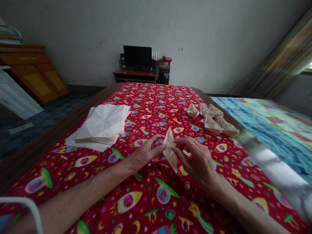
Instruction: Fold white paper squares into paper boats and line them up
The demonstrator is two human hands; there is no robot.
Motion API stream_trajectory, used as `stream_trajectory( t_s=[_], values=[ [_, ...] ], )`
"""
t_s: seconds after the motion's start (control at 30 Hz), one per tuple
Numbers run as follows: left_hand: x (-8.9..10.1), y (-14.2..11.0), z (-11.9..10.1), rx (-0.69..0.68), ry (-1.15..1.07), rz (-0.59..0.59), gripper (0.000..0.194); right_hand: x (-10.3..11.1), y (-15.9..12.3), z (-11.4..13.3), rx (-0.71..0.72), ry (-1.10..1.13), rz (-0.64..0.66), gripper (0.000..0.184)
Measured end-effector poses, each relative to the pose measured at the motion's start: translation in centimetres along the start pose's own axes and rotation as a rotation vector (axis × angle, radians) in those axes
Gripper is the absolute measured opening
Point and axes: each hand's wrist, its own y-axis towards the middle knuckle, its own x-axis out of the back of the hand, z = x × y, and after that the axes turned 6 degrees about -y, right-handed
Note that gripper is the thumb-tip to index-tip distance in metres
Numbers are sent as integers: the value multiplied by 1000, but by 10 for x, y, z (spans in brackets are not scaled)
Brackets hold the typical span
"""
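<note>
Between my hands, a little above the red patterned cloth, is a folded paper boat [170, 153] of cream paper with pointed ends, tilted so one tip points away from me. My left hand [151, 150] pinches its left side between thumb and fingers. At its right side, my right hand [193, 156] has thumb and index finger closed on the paper's edge. To the right lie several finished folded paper boats [212, 123] in two loose rows. A stack of creased square paper sheets [103, 125] rests on the left.
The red cloth [129, 198] covers a long table with a dark wooden edge [55, 143]. A white cable [32, 208] curves at lower left. Beyond the table stand a monitor [137, 56] and speakers. A bed with a checked cover [275, 123] is on the right.
</note>
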Motion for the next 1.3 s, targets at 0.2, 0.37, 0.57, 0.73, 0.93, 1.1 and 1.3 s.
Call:
stream_trajectory(
  t_s=[0.2,0.37,0.57,0.73,0.93,1.1,1.3],
  values=[
    [-3,-1,-1,14,27,-10,44,-8,-1,-5,-18,-20,47,15],
    [-1,0,2,-10,-47,30,49,-5,-1,-7,-35,-18,27,14],
    [-1,-2,3,-54,-66,87,44,-3,0,-8,-92,9,78,17],
    [-3,-4,-2,-31,-52,102,38,-3,0,-8,-80,10,107,18],
    [-3,-4,-2,-18,-15,96,39,-3,-2,-10,-60,-11,123,18],
    [-3,-5,-4,-33,24,83,40,-3,-3,-10,-23,-5,134,19],
    [-2,-4,1,-51,91,-27,43,-1,-2,-12,-45,-13,118,20]
  ],
)
